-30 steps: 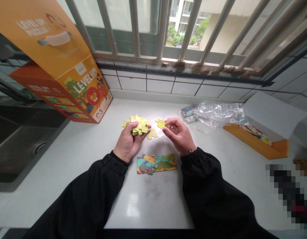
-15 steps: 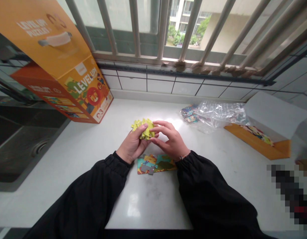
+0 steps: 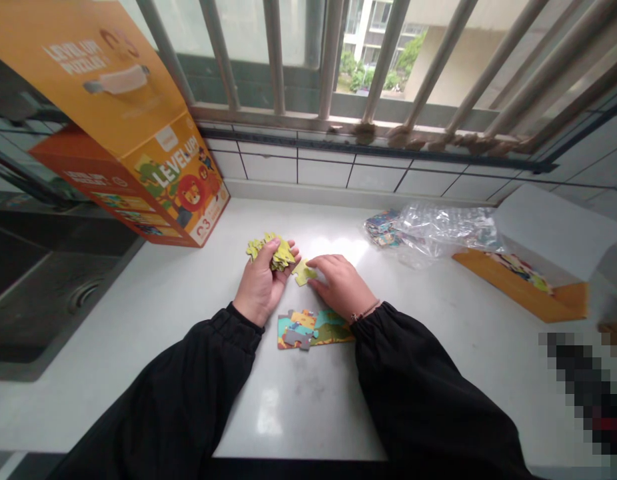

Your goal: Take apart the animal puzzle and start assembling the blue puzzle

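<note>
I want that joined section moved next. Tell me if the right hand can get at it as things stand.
Probably yes. The right hand rests on the counter just beyond the joined section, touching a loose yellow piece; nothing lies between them.

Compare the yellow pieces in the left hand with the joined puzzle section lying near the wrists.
The yellow pieces are a loose bunch gripped in the left hand; the joined section lies flat on the counter, untouched. The bunch is plain yellow-green; the section is multicoloured. Both are jigsaw pieces.

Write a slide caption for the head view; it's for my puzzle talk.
Left hand grips yellow puzzle pieces; right hand touches a loose piece.
</note>
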Demonstrator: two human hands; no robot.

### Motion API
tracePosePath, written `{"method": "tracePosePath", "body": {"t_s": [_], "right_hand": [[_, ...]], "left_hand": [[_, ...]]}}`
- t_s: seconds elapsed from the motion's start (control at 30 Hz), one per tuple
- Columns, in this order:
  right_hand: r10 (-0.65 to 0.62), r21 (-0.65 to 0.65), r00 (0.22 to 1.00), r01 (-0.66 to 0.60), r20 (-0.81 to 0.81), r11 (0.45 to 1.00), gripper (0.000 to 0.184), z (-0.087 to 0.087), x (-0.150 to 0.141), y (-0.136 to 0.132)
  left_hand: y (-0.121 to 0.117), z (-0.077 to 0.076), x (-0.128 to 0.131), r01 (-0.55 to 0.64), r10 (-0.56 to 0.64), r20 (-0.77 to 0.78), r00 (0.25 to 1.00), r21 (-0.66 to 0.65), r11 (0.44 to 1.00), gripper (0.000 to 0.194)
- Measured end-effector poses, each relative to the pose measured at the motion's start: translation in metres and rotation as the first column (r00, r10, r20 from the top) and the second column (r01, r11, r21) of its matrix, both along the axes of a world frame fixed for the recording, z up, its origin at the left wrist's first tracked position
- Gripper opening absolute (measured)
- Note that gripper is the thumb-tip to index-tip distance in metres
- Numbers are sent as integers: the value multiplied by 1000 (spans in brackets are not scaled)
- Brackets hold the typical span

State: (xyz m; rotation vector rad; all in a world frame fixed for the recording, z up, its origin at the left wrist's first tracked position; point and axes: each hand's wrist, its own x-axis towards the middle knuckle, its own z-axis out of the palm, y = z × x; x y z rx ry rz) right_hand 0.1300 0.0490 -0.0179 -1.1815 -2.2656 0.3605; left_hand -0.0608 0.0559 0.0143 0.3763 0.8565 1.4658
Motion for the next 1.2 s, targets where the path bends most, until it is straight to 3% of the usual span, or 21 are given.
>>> {"method": "tracePosePath", "body": {"t_s": [0.17,0.37,0.53,0.67,0.8,0.87,1.0,1.1,1.2], "right_hand": [[2,33,1000,-2,-4,999,31,9,1,-1],[-16,4,999,16,37,1000,25,5,-1,-1],[-104,36,985,110,-134,993,26,10,0,-3],[-281,-59,865,283,-415,957,23,18,2,-4],[-299,-125,722,286,-624,950,30,21,1,-7],[-232,-73,757,237,-612,969,25,21,0,-8],[-11,65,927,38,-375,997,10,22,-4,-8],[25,111,953,9,-303,994,8,24,-3,-8],[20,93,950,10,-310,996,6,30,1,-10]], "left_hand": [[0,1,0,-3,3,-6,1000,-17,1000,22],[0,1,0,-2,2,-7,1000,-24,1000,23],[0,0,0,-21,21,-4,1000,-19,1000,22],[1,-2,-1,-15,15,5,1000,-20,1000,22],[-1,-2,2,108,-107,29,994,-35,994,21],[-5,-1,3,208,-206,46,977,-34,978,22],[-10,2,5,344,-343,46,938,-36,938,27],[-11,0,4,333,-332,17,943,-55,941,24],[-7,-2,3,223,-224,-14,975,-56,973,24]]}}
